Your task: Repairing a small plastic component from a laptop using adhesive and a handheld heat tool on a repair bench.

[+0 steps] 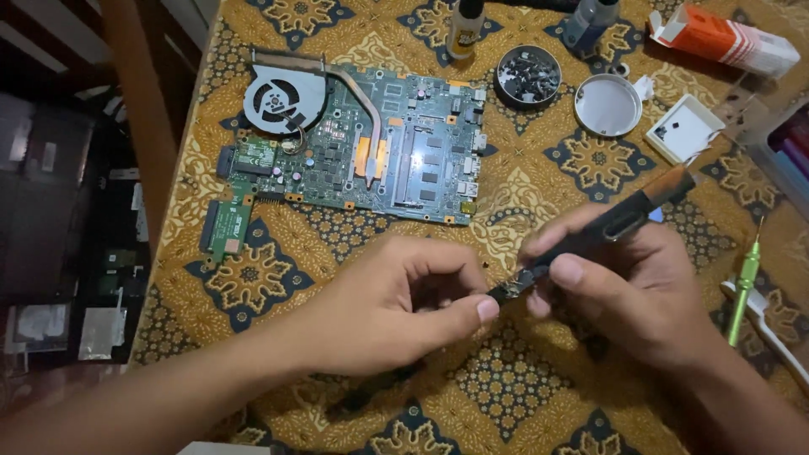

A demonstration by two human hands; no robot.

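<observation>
Where the patterned cloth of the table meets its near edge, the left hand has thumb and forefinger pressed together just at the tip of a dark pen-shaped tool; whether something small is pinched between them cannot be told. The right hand is closed around that tool, thumb on top, its shaft slanting up toward the right edge. Just right of this hand, near the right edge, lie a green-handled screwdriver and a white tool. Farther back, toward the left edge, a green laptop board lies flat with its round fan at its far left corner. Beyond it near the far edge stand a round tin of dark screws, its lid, a white square tray and an orange box.
</observation>
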